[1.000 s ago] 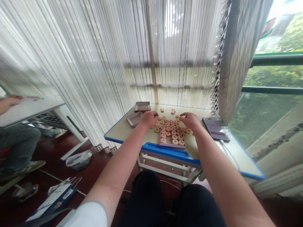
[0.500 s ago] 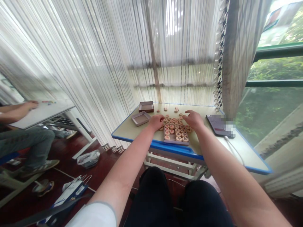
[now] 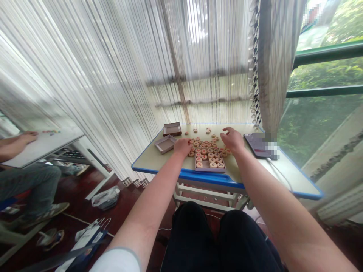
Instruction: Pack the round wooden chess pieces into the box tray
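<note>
On the table in front of me is a shallow box tray (image 3: 210, 170) with rows of round wooden Chinese chess pieces (image 3: 213, 165), marked in red and black. More loose pieces (image 3: 208, 144) are heaped just behind the tray. My left hand (image 3: 182, 146) is at the left edge of this heap, its fingers curled together; what they pinch, if anything, is hidden. To the right of the heap, my right hand (image 3: 233, 139) is over the table with thumb and fingers apart and nothing between them.
Two shallow box parts, a grey-rimmed tray (image 3: 165, 144) and a darker box (image 3: 172, 129), lie at the left. A few pieces (image 3: 208, 130) lie farther back. A phone (image 3: 256, 145) with a cable is at the right. Another person's hand (image 3: 30, 136) rests on a table at far left.
The whole view has shifted slightly. My right hand has drawn a little away from the heap of pieces. My left hand stays curled at the heap's left side.
</note>
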A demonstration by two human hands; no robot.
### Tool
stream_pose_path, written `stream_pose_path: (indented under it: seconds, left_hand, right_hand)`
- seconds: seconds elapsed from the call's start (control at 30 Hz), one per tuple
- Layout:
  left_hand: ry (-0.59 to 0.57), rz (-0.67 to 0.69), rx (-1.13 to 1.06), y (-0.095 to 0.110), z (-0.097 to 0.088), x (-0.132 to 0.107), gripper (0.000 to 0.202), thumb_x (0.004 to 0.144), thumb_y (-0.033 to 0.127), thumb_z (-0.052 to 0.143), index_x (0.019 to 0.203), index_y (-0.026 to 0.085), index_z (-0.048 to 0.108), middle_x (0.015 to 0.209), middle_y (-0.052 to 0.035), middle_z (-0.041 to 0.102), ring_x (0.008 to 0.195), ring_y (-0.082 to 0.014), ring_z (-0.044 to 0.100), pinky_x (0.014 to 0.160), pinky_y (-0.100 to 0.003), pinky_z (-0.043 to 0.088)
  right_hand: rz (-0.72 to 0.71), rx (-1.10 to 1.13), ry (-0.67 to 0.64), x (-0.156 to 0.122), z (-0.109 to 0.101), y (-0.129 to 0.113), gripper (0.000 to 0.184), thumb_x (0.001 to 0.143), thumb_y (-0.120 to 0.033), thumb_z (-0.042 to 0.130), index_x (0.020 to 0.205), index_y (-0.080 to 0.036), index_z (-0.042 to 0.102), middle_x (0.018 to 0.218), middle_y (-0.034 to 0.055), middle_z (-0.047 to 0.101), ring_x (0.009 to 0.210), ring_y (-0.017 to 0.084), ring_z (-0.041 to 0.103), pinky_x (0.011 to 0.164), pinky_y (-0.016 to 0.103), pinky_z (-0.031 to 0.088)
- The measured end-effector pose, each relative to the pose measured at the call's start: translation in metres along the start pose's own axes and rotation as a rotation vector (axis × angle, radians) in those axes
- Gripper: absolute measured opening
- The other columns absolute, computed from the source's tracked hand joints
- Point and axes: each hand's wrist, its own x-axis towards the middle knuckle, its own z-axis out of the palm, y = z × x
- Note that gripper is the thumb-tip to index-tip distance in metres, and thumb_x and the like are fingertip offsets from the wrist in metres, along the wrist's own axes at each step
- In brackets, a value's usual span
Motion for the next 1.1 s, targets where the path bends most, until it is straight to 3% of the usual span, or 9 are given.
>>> stream_pose_path:
  seconds: [0.13, 0.23, 0.33, 0.43, 0.6, 0.73, 0.9, 1.1]
  left_hand:
    - [0.053, -0.012, -0.010, -0.007, 0.002, 0.003, 0.031, 0.076, 0.039, 0.052, 0.095, 0.021, 0.069, 0.102, -0.0083, 0.064, 0.104, -0.0242, 0.052, 0.091, -0.034, 0.041]
    - [0.017, -0.018, -0.004, -0.011, 0.003, 0.004, 0.035, 0.075, 0.046, 0.051, 0.090, 0.021, 0.071, 0.099, -0.0087, 0.063, 0.103, -0.0251, 0.051, 0.093, -0.037, 0.039]
    - [-0.026, -0.012, -0.014, -0.013, 0.004, 0.005, 0.035, 0.076, 0.046, 0.051, 0.088, 0.021, 0.071, 0.096, -0.0081, 0.064, 0.100, -0.0237, 0.053, 0.093, -0.036, 0.040]
    - [0.012, -0.001, -0.068, -0.013, 0.005, 0.006, 0.029, 0.075, 0.041, 0.055, 0.093, 0.022, 0.070, 0.100, -0.0072, 0.064, 0.098, -0.0219, 0.055, 0.089, -0.033, 0.043]
    - [0.050, -0.098, -0.234, -0.007, 0.005, 0.008, 0.019, 0.079, 0.031, 0.056, 0.090, 0.020, 0.066, 0.091, -0.0051, 0.068, 0.089, -0.0183, 0.060, 0.082, -0.031, 0.046]
    - [0.163, -0.041, -0.498, -0.005, 0.008, 0.010, 0.020, 0.077, 0.032, 0.060, 0.091, 0.018, 0.064, 0.089, -0.0049, 0.069, 0.083, -0.0154, 0.062, 0.077, -0.027, 0.047]
    - [0.155, 0.075, -0.687, -0.005, 0.017, 0.012, 0.020, 0.073, 0.035, 0.065, 0.081, 0.017, 0.067, 0.078, -0.0052, 0.070, 0.074, -0.0175, 0.064, 0.070, -0.030, 0.048]
    - [0.161, 0.078, -0.949, 0.001, 0.015, 0.012, 0.025, 0.069, 0.037, 0.067, 0.082, 0.016, 0.067, 0.078, -0.0062, 0.070, 0.073, -0.0179, 0.065, 0.068, -0.030, 0.049]
  right_hand:
    - [-0.036, 0.005, -0.026, 0.000, -0.001, -0.001, 0.041, 0.075, -0.038, 0.049, 0.110, -0.021, 0.060, 0.087, 0.0058, 0.067, 0.080, 0.020, 0.058, 0.061, 0.027, 0.038]
    - [-0.083, -0.003, -0.006, -0.001, -0.001, -0.001, 0.041, 0.075, -0.039, 0.048, 0.108, -0.021, 0.061, 0.086, 0.0057, 0.067, 0.081, 0.020, 0.057, 0.062, 0.027, 0.038]
    - [-0.100, -0.001, 0.011, -0.001, -0.001, -0.002, 0.041, 0.074, -0.039, 0.048, 0.108, -0.021, 0.061, 0.084, 0.0051, 0.067, 0.080, 0.020, 0.057, 0.062, 0.027, 0.038]
    - [-0.127, -0.005, 0.007, -0.001, 0.001, -0.002, 0.039, 0.074, -0.039, 0.049, 0.105, -0.020, 0.063, 0.083, 0.0046, 0.067, 0.080, 0.020, 0.057, 0.063, 0.026, 0.038]
    - [-0.161, 0.090, -0.188, -0.002, 0.010, -0.004, 0.030, 0.075, -0.039, 0.050, 0.087, -0.018, 0.068, 0.079, 0.0054, 0.067, 0.072, 0.016, 0.057, 0.061, 0.024, 0.038]
    - [-0.259, 0.182, -0.277, -0.006, 0.014, -0.010, 0.028, 0.074, -0.039, 0.054, 0.087, -0.018, 0.068, 0.076, 0.0038, 0.065, 0.069, 0.015, 0.056, 0.060, 0.024, 0.038]
    - [-0.525, 0.256, -0.171, -0.012, 0.020, -0.021, 0.024, 0.071, -0.034, 0.061, 0.090, -0.022, 0.068, 0.076, 0.0022, 0.061, 0.076, 0.016, 0.054, 0.070, 0.028, 0.041]
    - [-0.579, 0.324, -0.116, -0.014, 0.024, -0.023, 0.025, 0.071, -0.031, 0.063, 0.094, -0.021, 0.066, 0.088, 0.0042, 0.061, 0.081, 0.017, 0.056, 0.072, 0.029, 0.044]
